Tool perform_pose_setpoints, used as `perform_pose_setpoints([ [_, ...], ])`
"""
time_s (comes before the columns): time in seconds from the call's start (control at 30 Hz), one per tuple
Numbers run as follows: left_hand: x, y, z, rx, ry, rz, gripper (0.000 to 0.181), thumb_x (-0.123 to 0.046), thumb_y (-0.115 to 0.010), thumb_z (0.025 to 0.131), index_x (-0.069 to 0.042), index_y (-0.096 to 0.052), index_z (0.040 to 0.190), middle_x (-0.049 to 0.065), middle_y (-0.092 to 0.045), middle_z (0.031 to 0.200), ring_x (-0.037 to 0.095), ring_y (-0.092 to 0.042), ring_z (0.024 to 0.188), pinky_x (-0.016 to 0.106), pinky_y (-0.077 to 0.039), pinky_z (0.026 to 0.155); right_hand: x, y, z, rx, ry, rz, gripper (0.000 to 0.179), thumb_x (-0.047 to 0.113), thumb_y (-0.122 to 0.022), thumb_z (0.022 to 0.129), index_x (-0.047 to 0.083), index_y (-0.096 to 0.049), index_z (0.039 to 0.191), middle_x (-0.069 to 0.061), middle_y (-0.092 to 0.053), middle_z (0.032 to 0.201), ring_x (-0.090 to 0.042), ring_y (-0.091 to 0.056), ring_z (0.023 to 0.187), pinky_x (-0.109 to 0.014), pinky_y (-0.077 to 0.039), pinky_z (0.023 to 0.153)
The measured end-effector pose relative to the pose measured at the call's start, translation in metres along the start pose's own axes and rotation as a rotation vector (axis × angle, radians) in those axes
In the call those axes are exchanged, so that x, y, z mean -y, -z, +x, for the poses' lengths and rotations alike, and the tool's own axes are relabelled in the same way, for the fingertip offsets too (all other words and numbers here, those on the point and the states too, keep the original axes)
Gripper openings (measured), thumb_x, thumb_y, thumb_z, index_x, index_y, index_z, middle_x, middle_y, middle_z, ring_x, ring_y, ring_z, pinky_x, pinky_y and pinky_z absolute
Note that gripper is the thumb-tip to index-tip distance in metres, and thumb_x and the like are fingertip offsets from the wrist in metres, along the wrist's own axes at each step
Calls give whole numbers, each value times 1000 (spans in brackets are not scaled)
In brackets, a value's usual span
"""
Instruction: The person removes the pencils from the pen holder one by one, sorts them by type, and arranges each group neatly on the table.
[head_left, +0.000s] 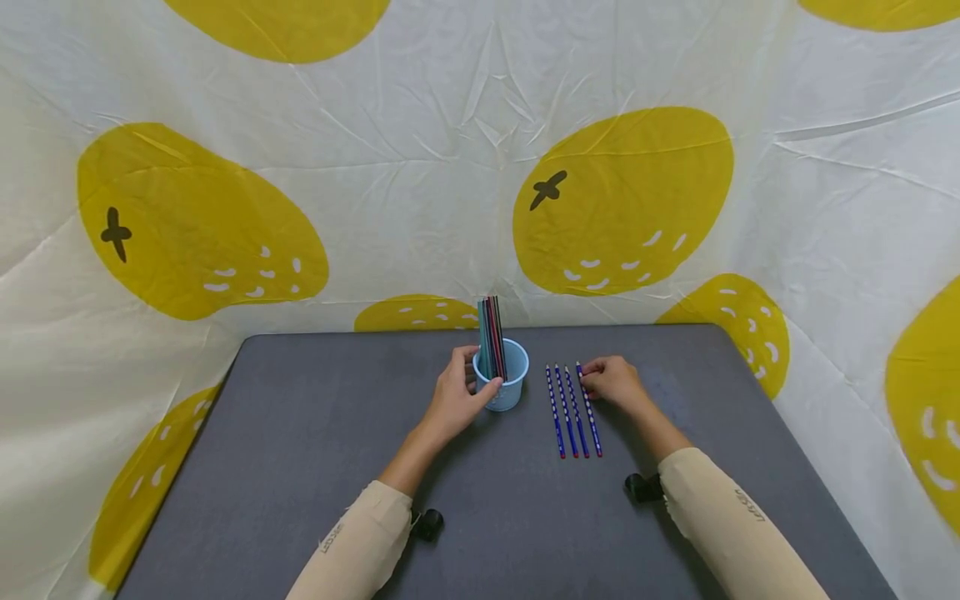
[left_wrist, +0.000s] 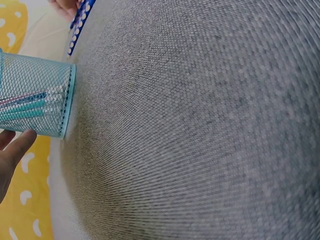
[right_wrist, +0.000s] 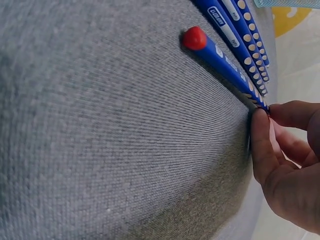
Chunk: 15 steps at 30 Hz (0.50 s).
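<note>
My left hand (head_left: 453,396) holds the side of a light blue mesh pencil cup (head_left: 508,399), which stands upright on the table. Several dark and teal pencils (head_left: 490,337) lean inside it toward its left side. To the right of the cup, several blue pencils with pale dots (head_left: 556,412) lie side by side, red ends toward me. My right hand (head_left: 617,383) pinches the far end of the rightmost blue pencil (right_wrist: 225,65) between thumb and fingers. That pencil's red end (right_wrist: 194,38) is close over the table in the right wrist view.
A grey cloth-covered table (head_left: 300,467) lies beneath both hands. Behind it hangs a white curtain (head_left: 420,208) with large yellow fruit shapes. Black wrist cameras (head_left: 429,526) stick out from both beige sleeves (head_left: 742,525).
</note>
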<state>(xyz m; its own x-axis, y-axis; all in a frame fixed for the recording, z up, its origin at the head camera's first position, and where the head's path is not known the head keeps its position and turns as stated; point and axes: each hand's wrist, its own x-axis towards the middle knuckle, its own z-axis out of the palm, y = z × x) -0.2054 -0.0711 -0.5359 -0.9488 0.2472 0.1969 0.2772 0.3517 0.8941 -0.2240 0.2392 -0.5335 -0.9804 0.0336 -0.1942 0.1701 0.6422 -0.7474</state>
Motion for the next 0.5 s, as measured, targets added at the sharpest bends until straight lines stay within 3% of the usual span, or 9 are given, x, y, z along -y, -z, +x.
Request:
perform_pose_setpoints([
  [0.5,1,0,0,-3,-14,-13,65,-34,-75,95,-12,-39,145,17,-55,142,34,-60,127,54,-57,100,-1,-7,1,-55,-5,-45,22,7,-73,90,-6,-73,109,-17,-78,95,-13,-72,66,-30,-63,65],
])
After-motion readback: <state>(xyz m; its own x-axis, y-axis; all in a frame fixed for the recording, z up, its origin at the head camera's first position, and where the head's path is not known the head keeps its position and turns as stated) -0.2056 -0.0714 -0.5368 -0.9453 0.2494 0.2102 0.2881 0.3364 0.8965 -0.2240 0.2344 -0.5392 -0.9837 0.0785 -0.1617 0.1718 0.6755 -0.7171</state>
